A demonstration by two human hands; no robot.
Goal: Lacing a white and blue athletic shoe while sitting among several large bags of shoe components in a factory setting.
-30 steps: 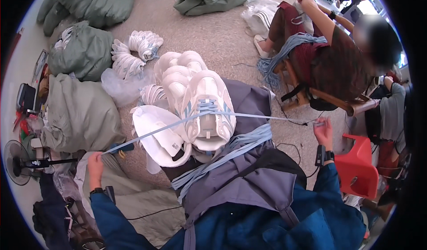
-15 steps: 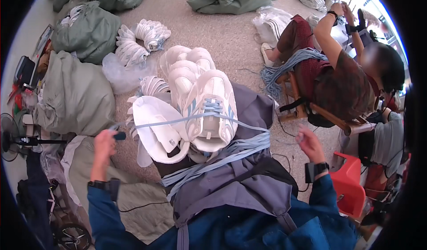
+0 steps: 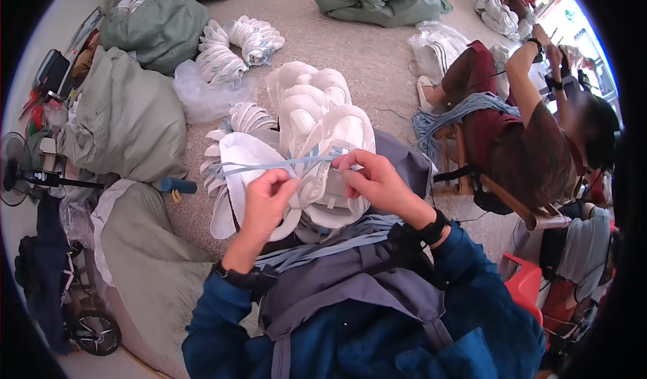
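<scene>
A white shoe upper [image 3: 347,133] with grey-blue trim sits on my lap, its toe pointing away from me. More white uppers are stacked behind it, and another [image 3: 246,151] lies to its left with its pale inside showing. A light blue shoelace [image 3: 242,168] runs across the front upper. My left hand [image 3: 268,200] is closed in a pinch on the lace left of the shoe opening. My right hand [image 3: 377,180] pinches the lace beside the eyelets; its fingertips partly hide the holes. Loose blue laces [image 3: 290,258] lie across my grey apron [image 3: 350,288].
Rows of white uppers [image 3: 226,52] and grey-green sacks [image 3: 125,116] lie at the left. A blue cylinder [image 3: 178,185] lies near a sack; a small fan [image 3: 17,166] stands far left. At right, a person [image 3: 526,143] sits on a wooden chair near a red stool [image 3: 526,281].
Both hands have come in from wide apart to the front shoe upper. The lace, earlier stretched out to both sides, is now gathered between my fingers. The view has shifted slightly.
</scene>
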